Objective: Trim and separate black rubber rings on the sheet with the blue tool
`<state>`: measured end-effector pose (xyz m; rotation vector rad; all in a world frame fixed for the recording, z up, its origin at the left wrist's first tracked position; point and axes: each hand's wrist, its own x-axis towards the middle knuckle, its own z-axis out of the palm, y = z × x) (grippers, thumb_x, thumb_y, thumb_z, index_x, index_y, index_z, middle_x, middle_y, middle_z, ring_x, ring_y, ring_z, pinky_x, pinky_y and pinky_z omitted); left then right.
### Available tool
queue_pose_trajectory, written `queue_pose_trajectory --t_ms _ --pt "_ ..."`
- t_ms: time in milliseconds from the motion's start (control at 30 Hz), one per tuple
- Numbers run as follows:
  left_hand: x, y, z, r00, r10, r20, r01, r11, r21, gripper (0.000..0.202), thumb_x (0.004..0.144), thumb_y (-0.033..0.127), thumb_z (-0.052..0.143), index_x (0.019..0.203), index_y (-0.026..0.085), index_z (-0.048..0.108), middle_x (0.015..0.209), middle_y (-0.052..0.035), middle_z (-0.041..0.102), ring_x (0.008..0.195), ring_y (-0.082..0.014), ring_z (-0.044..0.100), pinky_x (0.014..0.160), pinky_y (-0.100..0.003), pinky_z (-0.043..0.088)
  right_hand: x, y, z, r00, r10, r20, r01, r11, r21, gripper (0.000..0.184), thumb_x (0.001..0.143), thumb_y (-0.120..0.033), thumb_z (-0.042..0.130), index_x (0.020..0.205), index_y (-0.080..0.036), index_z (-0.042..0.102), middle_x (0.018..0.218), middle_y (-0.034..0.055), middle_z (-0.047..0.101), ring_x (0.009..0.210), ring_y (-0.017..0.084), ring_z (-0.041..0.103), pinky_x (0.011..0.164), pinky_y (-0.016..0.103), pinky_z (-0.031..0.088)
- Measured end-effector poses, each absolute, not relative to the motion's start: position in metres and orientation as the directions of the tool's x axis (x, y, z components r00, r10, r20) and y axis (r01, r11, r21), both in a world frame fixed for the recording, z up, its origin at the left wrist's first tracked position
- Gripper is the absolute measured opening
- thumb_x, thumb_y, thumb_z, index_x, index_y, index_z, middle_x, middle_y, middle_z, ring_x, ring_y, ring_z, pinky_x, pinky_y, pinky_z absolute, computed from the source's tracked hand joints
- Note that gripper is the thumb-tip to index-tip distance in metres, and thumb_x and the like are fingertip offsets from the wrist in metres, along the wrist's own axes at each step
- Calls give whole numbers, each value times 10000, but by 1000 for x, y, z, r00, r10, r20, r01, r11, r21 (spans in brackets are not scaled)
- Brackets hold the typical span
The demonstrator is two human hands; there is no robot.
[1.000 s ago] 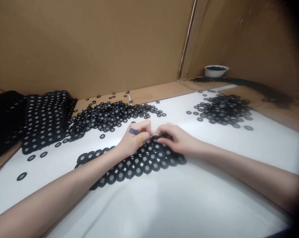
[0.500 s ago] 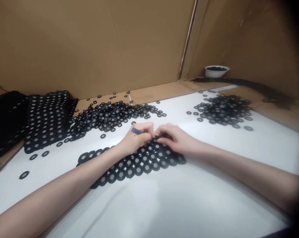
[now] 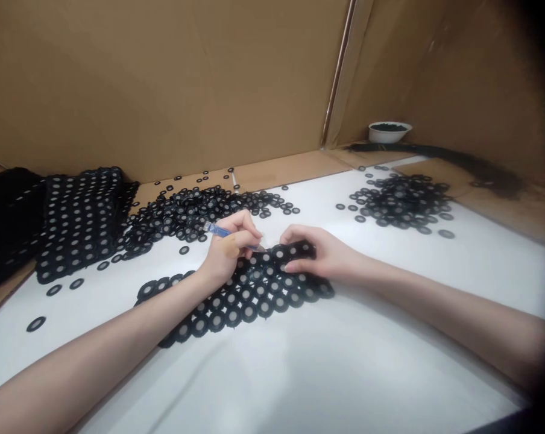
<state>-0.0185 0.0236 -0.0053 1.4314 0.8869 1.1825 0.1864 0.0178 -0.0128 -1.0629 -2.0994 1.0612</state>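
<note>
Centre frame, white counter [image 3: 299, 361]: mat of linked black rings [image 3: 254, 298], long axis lower left to upper right. Your right hand [image 3: 320, 258] pinches its far end. Your left hand [image 3: 225, 256] has its grip closed on a blue-handled tool [image 3: 220, 230], axis upper left to lower right, tip at the mat edge. Risk: a slip sends the tip into your right fingers, which sit just beside it. Loose rings [image 3: 195, 211] lie beyond.

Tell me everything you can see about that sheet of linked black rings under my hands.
The flat sheet of linked black rings is a mesh of dark round pieces with pale centres, joined in rows. It lies flat, slanting across the white tabletop. The left hand, gripping a thin blue-handled tool, sits over its far edge. The right hand rests its fingers on the far corner.
</note>
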Motion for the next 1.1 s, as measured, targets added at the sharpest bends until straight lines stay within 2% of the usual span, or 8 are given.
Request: queue_pose_trajectory --t_ms 67,233,600,900,1100 --pt "-19 19 -4 246 938 246 -40 -243 969 102 657 124 615 596 144 536 516 50 541 401 -46 449 384 -170 287 187 18 -13 -533 838 122 401 376 -835 297 718 -297 725 918 -162 551 964 20 594 894 135 533 825 274 406" --pt "-18 11 -6 465 839 283 187 -405 895 83 728 152 577 648 149 598 581 31 572 518 -66 488 512 -201 375 189 20 -16 -535 833 143 380 388 -840 315 711 -307 732 924 -161 551 949 21 591 881 137 532 814 270 410" --pt "-19 15 -10 527 805 273 262 -459 849 109 775 146 545 670 154 571 563 55 531 537 -56 462 564 -207 346 188 20 -16 -533 837 126 385 372 -845 319 699 -299 739 923 -157 561 958 15 602 899 139 547 824 275 413" --pt "-17 22 -10 567 811 142 214 -312 926 104 736 158 560 635 146 581 511 52 502 482 -62 448 493 -198 331 187 19 -15 -530 839 123 398 374 -838 313 693 -275 727 928 -156 560 950 21 609 910 154 552 838 296 417" --pt "-16 24 -10 624 771 128 185 -304 935 92 715 153 582 626 130 589 509 58 494 475 -47 427 483 -185 309 188 20 -15 -538 835 118 392 371 -842 316 693 -281 723 932 -151 562 979 26 615 939 162 557 866 310 424"
